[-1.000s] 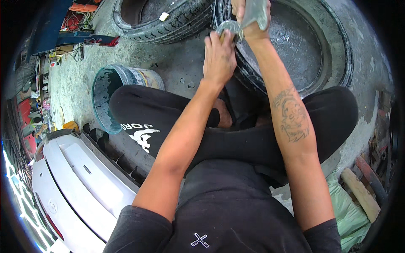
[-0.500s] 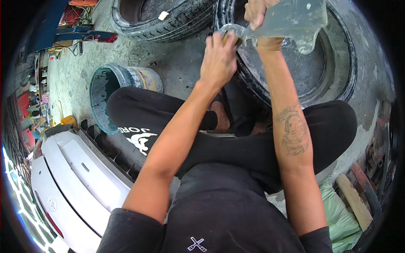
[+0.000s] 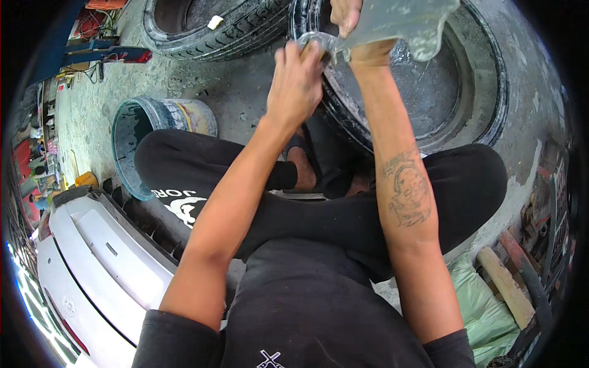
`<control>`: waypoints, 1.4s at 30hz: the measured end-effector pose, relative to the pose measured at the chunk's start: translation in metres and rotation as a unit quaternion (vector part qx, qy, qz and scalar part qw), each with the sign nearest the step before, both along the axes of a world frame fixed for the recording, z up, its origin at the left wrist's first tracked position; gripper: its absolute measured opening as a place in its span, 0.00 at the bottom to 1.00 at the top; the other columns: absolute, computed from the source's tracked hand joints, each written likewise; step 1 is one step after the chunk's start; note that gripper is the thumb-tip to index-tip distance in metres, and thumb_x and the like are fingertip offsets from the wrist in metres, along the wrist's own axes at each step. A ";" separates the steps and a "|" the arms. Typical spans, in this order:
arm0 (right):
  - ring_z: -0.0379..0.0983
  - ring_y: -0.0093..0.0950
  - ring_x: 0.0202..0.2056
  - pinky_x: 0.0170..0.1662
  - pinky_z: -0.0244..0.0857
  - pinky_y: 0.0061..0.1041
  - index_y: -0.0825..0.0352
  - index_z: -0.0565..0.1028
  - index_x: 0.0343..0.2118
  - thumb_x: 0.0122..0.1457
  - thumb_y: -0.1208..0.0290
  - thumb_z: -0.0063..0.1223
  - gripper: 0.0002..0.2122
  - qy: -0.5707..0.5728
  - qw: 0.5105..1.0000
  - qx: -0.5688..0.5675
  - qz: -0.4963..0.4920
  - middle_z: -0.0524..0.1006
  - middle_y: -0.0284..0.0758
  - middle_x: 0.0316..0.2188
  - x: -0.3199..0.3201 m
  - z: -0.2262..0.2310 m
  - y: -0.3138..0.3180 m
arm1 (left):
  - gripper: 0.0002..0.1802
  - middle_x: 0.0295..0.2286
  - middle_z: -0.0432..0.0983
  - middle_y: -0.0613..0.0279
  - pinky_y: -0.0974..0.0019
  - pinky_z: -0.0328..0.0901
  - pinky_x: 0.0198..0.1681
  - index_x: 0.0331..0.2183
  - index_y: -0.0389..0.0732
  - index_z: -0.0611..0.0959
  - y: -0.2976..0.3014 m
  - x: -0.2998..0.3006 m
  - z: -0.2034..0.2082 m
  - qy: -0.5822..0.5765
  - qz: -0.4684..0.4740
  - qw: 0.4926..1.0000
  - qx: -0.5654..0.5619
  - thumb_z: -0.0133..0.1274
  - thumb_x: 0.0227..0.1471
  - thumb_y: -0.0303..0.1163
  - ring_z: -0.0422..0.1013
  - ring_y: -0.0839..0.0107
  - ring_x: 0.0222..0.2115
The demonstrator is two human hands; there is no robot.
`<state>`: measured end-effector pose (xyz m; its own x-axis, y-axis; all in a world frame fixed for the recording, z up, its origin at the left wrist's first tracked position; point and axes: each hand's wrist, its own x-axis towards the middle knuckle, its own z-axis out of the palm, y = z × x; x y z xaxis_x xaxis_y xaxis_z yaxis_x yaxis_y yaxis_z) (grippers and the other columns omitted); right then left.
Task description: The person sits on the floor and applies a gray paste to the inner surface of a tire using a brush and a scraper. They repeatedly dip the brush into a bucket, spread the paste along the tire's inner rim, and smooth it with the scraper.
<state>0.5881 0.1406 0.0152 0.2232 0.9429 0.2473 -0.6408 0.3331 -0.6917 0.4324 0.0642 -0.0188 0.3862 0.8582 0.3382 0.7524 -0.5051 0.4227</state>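
Note:
Up front, my right hand (image 3: 347, 15) is closed on a cloudy, clear plastic cover (image 3: 402, 26) shaped like a headlight lens. Its surface looks wet and streaked with a greyish film. My left hand (image 3: 297, 81) is closed around a small brownish pad (image 3: 321, 51), blurred, at the cover's left end beside a rounded clear part. What the pad is exactly, I cannot make out. Beneath the cover lies a tyre (image 3: 494, 92) on its side, with wet concrete showing through its middle. Part of the right hand is hidden behind the cover.
A second tyre (image 3: 245, 34) lies at the back left, with a small white chunk (image 3: 215, 23) on it. Left of my knee, a dirty bucket (image 3: 126, 175) is tipped over. A white car panel (image 3: 116, 257) stands near left; a green bag (image 3: 481, 313) and bars (image 3: 506, 285) lie right.
The whole scene has shifted a little to the left in the view. Both hands keep their hold, in nearly the same place relative to the plastic cover.

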 end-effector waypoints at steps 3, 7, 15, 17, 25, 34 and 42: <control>0.52 0.20 0.13 0.18 0.46 0.23 0.57 0.63 0.16 0.75 0.56 0.36 0.25 0.009 1.000 0.024 -0.010 0.59 0.28 0.08 0.002 0.005 0.015 | 0.23 0.42 0.66 0.42 0.48 0.66 0.47 0.52 0.36 0.76 -0.007 -0.009 -0.005 0.011 -0.015 1.000 0.003 0.56 0.54 0.24 0.65 0.44 0.41; 0.53 0.20 0.13 0.18 0.46 0.23 0.57 0.63 0.18 0.75 0.56 0.36 0.24 0.036 0.999 0.036 0.000 0.59 0.27 0.09 -0.021 0.003 0.008 | 0.19 0.40 0.68 0.43 0.51 0.66 0.47 0.50 0.37 0.80 0.042 0.001 0.004 -0.078 0.019 0.997 0.012 0.55 0.56 0.27 0.66 0.46 0.42; 0.52 0.19 0.13 0.17 0.45 0.23 0.57 0.63 0.22 0.75 0.59 0.41 0.20 -0.011 0.999 0.013 -0.046 0.59 0.26 0.09 -0.042 0.017 0.004 | 0.23 0.40 0.68 0.45 0.50 0.66 0.47 0.52 0.37 0.74 0.009 -0.004 0.007 0.005 -0.003 1.000 0.020 0.56 0.52 0.24 0.66 0.46 0.42; 0.52 0.19 0.13 0.17 0.45 0.23 0.57 0.63 0.22 0.75 0.59 0.41 0.20 -0.030 0.997 0.032 -0.067 0.59 0.26 0.09 -0.033 0.012 0.004 | 0.22 0.40 0.67 0.44 0.51 0.66 0.45 0.52 0.37 0.76 0.012 0.008 0.001 -0.011 0.014 1.000 0.019 0.57 0.54 0.24 0.66 0.45 0.40; 0.53 0.20 0.14 0.19 0.46 0.22 0.56 0.62 0.14 0.75 0.56 0.37 0.27 0.047 0.998 -0.031 0.026 0.60 0.28 0.10 -0.008 0.012 0.001 | 0.24 0.39 0.67 0.45 0.50 0.66 0.45 0.52 0.37 0.77 0.004 0.006 0.004 0.009 0.006 1.000 0.003 0.57 0.52 0.22 0.65 0.47 0.39; 0.52 0.19 0.13 0.18 0.45 0.22 0.57 0.63 0.20 0.75 0.59 0.39 0.22 0.026 0.999 -0.025 0.040 0.59 0.27 0.10 -0.004 -0.006 0.001 | 0.22 0.39 0.66 0.46 0.50 0.65 0.44 0.51 0.39 0.79 -0.008 0.003 0.006 0.018 -0.002 1.000 -0.008 0.56 0.53 0.23 0.65 0.47 0.38; 0.54 0.18 0.14 0.19 0.44 0.21 0.55 0.62 0.20 0.73 0.62 0.45 0.19 0.034 0.999 0.019 0.011 0.59 0.24 0.11 -0.025 0.003 0.010 | 0.20 0.37 0.69 0.44 0.51 0.66 0.45 0.51 0.37 0.80 0.035 -0.018 0.009 -0.033 0.028 0.998 0.052 0.56 0.55 0.25 0.67 0.47 0.39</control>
<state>0.5636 0.1504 0.0185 0.2207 0.9376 0.2688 -0.6933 0.3447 -0.6329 0.4140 0.0995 -0.0099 0.3134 0.8366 0.4494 0.7526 -0.5074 0.4197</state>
